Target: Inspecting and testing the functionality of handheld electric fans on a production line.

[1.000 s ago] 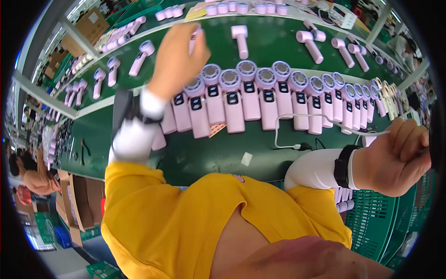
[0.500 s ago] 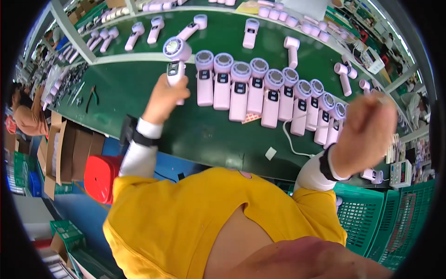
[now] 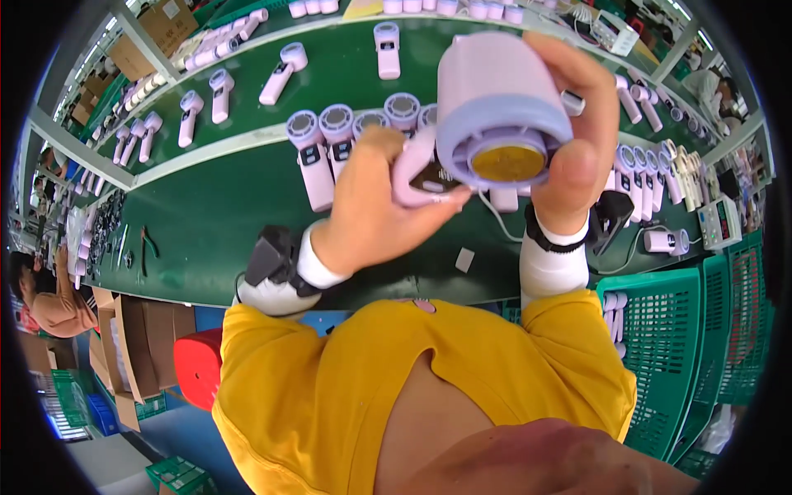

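A pink handheld fan (image 3: 499, 82) with a lilac rim and a gold disc at its centre is raised close to me, its head tilted down. My left hand (image 3: 371, 198) is closed round its handle, beside the dark display window. Thumb and fingers of my right hand (image 3: 582, 132) grip the side of the fan's head. Behind my hands, a row of similar fans (image 3: 314, 177) lies on the green worktable (image 3: 214, 214); my hands and the raised fan hide part of that row.
Farther back, more pink fans (image 3: 283, 78) lie on a green belt. Pliers (image 3: 147, 247) rest at the left. A white cable (image 3: 499, 219) and a small white card (image 3: 464, 260) lie nearby. Green crates (image 3: 660, 330) stand at lower right, a red stool (image 3: 198, 371) and cartons (image 3: 140, 346) at left.
My left hand has brought a fan from the left end of the row toward the middle, closer to me. My right hand has closed on its head. The view has shifted.
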